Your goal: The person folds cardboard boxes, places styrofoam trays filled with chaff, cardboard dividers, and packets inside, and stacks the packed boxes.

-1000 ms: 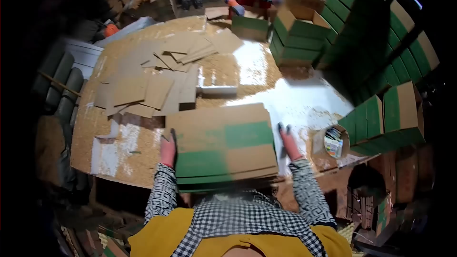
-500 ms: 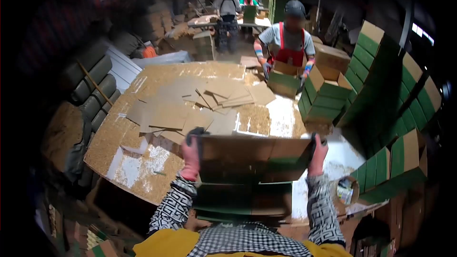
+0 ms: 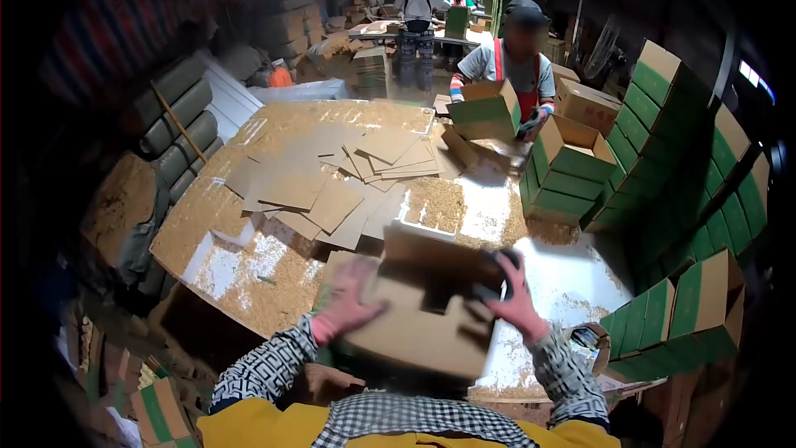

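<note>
The wearer's left hand (image 3: pixel 347 303), in a pink glove, is spreading its fingers over the left part of a brown cardboard box (image 3: pixel 435 336), its thumb pointing inward across the board. The right hand (image 3: pixel 516 303), in a pink glove with dark fingers, is curving at the box's right side, thumb and fingers standing apart; motion is blurring both hands, so whether the right one is touching the board is impossible to tell. The box is sitting at the near edge of the table (image 3: pixel 282 290), directly before the wearer, with a flap rising on its far side. Black-and-white patterned sleeves (image 3: pixel 269 365) are covering the forearms. Beyond the box, to the left, flat cardboard pieces (image 3: pixel 290 187) are lying in an overlapping heap. To the right, a round container (image 3: pixel 587 342) is standing near a row of green-and-brown boxes (image 3: pixel 663 315). Across the table, a co-worker (image 3: pixel 497 62) in red straps is handling a tilted green-sided box (image 3: pixel 487 116), beside a stack of topless boxes (image 3: pixel 565 182). Farther back, other people (image 3: pixel 417 8) are standing by another table (image 3: pixel 373 31).
</note>
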`<state>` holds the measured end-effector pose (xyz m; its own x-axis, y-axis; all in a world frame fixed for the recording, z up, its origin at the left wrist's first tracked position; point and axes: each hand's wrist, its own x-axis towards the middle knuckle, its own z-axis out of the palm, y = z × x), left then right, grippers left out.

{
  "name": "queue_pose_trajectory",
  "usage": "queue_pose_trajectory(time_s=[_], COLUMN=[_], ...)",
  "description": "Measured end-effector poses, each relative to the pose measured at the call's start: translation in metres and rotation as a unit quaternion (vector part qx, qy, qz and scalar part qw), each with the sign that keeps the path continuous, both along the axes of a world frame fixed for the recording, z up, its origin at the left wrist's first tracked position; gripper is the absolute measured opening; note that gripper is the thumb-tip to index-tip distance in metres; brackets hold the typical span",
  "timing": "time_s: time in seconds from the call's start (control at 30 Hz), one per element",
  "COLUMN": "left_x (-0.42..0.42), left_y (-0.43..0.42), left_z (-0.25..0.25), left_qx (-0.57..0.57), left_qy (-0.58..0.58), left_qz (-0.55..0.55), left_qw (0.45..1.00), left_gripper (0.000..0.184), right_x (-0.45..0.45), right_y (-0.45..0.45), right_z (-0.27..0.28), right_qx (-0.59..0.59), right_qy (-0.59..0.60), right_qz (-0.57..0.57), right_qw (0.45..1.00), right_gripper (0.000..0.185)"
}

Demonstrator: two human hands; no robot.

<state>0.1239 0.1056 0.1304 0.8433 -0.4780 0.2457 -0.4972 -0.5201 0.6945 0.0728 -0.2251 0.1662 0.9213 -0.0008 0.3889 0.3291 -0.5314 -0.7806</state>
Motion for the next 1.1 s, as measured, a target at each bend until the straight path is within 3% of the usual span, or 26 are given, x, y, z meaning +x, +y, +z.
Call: queue_pose_trajectory(time_s=[0.03, 0.07, 0.1, 0.17, 0.2, 0.23, 0.27, 0.3, 0.33, 0.37, 0.43, 0.47, 0.5, 0.53, 0.57, 0.63, 0.67, 0.77, 0.8, 0.9, 1.0, 1.03, 1.07, 1.1], left_x=[0.014, 0.020, 0.022, 0.014, -0.001, -0.008, -0.012, 0.001, 0.012, 0.024, 0.013, 0.008, 0.017, 0.022, 0.018, -0.002, -0.006, -0.006, -0.006, -0.004, -0.001, -0.001, 0.000, 0.002], left_y=[0.015, 0.033, 0.049, 0.062, 0.062, 0.057, 0.051, 0.070, 0.093, 0.115, 0.055, 0.024, 0.021, 0.032, 0.043, 0.031, 0.032, 0.033, 0.031, 0.031, 0.030, 0.029, 0.028, 0.026], left_z=[-0.005, -0.021, -0.038, -0.078, -0.061, -0.042, -0.049, -0.080, -0.087, -0.093, 0.009, 0.061, 0.056, 0.011, -0.034, -0.022, -0.023, -0.019, -0.018, -0.017, -0.018, -0.017, -0.017, -0.019], left_qx=[0.002, -0.069, -0.139, -0.205, -0.320, -0.426, -0.422, -0.500, -0.475, -0.452, -0.188, -0.046, 0.092, 0.067, 0.042, 0.022, 0.013, -0.015, -0.027, -0.033, -0.091, -0.108, -0.117, -0.131], left_qy=[0.007, 0.186, 0.361, 0.397, 0.527, 0.624, 0.449, 0.480, 0.430, 0.373, 0.236, 0.186, 0.246, 0.205, 0.162, 0.213, 0.250, 0.295, 0.299, 0.330, 0.358, 0.366, 0.361, 0.353], left_qz=[0.097, 0.048, 0.000, -0.076, -0.018, 0.039, 0.044, 0.018, -0.034, -0.080, 0.073, 0.148, 0.201, 0.187, 0.174, 0.216, 0.227, 0.241, 0.244, 0.285, 0.301, 0.302, 0.303, 0.304], left_qw=[0.995, 0.979, 0.922, 0.891, 0.787, 0.654, 0.787, 0.720, 0.767, 0.806, 0.951, 0.970, 0.944, 0.958, 0.971, 0.953, 0.941, 0.925, 0.922, 0.899, 0.879, 0.874, 0.874, 0.875], left_gripper=[0.065, 0.064, 0.063, 0.052, 0.050, 0.049, 0.052, 0.056, 0.060, 0.064, 0.065, 0.068, 0.073, 0.073, 0.073, 0.070, 0.069, 0.065, 0.063, 0.058, 0.052, 0.050, 0.049, 0.049], right_x=[-0.019, -0.041, -0.058, -0.066, -0.057, -0.041, -0.020, 0.005, 0.020, 0.046, 0.082, 0.098, 0.114, 0.127, 0.156, 0.210, 0.233, 0.272, 0.277, 0.280, 0.263, 0.248, 0.237, 0.228], right_y=[0.001, 0.003, 0.004, -0.019, -0.027, -0.022, -0.026, -0.035, -0.039, -0.047, -0.066, -0.057, -0.051, -0.044, -0.053, -0.063, -0.058, -0.022, -0.009, -0.017, -0.091, -0.124, -0.156, -0.190], right_z=[0.000, 0.007, 0.008, -0.061, -0.065, -0.032, -0.020, -0.025, -0.048, -0.058, -0.126, -0.148, -0.159, -0.151, -0.187, -0.193, -0.201, -0.222, -0.224, -0.255, -0.276, -0.282, -0.292, -0.302], right_qx=[-0.060, -0.163, -0.261, -0.421, -0.349, -0.342, -0.308, -0.133, 0.130, 0.336, 0.328, 0.137, -0.061, -0.220, -0.189, 0.070, 0.015, -0.227, -0.291, -0.306, -0.234, -0.233, 0.040, 0.309], right_qy=[-0.060, -0.083, -0.104, -0.113, -0.139, -0.105, -0.088, -0.089, 0.075, 0.188, 0.373, 0.373, 0.354, 0.343, 0.250, 0.318, 0.339, 0.325, 0.292, 0.207, 0.120, 0.014, 0.038, 0.055], right_qz=[0.108, 0.173, 0.237, 0.271, 0.242, 0.238, 0.219, 0.223, 0.166, 0.151, 0.220, 0.219, 0.209, 0.118, -0.003, -0.081, -0.097, -0.118, -0.148, -0.081, -0.013, -0.045, -0.200, -0.334], right_qw=[0.991, 0.968, 0.930, 0.858, 0.895, 0.903, 0.922, 0.962, 0.975, 0.911, 0.840, 0.891, 0.910, 0.906, 0.950, 0.942, 0.936, 0.910, 0.899, 0.926, 0.965, 0.971, 0.978, 0.889], right_gripper=[0.065, 0.061, 0.057, 0.054, 0.058, 0.060, 0.067, 0.071, 0.062, 0.050, 0.041, 0.037, 0.035, 0.034, 0.040, 0.037, 0.040, 0.095, 0.097, 0.069, 0.052, 0.052, 0.046, 0.040])
